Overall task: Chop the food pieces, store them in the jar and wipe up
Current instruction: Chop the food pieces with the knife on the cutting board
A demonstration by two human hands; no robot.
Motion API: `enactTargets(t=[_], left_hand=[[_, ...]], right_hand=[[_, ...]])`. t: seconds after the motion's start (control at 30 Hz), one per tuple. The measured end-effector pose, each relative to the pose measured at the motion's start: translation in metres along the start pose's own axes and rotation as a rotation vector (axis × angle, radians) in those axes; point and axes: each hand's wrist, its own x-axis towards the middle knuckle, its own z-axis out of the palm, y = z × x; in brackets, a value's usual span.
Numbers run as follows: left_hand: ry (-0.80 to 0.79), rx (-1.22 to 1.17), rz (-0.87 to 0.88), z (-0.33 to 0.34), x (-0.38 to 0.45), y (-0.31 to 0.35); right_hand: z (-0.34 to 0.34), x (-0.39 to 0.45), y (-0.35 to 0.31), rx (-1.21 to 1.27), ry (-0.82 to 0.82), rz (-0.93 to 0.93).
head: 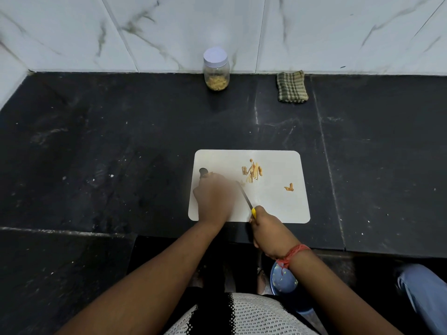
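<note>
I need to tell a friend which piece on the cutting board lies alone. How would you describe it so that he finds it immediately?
Start from the white rectangular cutting board on the black stone counter. A cluster of thin orange-tan food strips lies near its middle. The lone bent orange piece lies apart, toward the board's right edge, touching no other piece and far from both hands.

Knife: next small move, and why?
Probably bring the knife, held in the right hand, down beside the left hand on the cutting board. The blade angles toward that blurred hand; cut strips already lie farther back.
</note>
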Motion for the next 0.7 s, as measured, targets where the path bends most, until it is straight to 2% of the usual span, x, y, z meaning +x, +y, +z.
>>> enactTargets(t=[0.7], left_hand=[[0.011, -0.001, -0.003, 0.0024, 0.0009, -0.0008]], right_hand=[[0.0028, 0.0045, -0.0055, -0.132, -0.010, 0.008]])
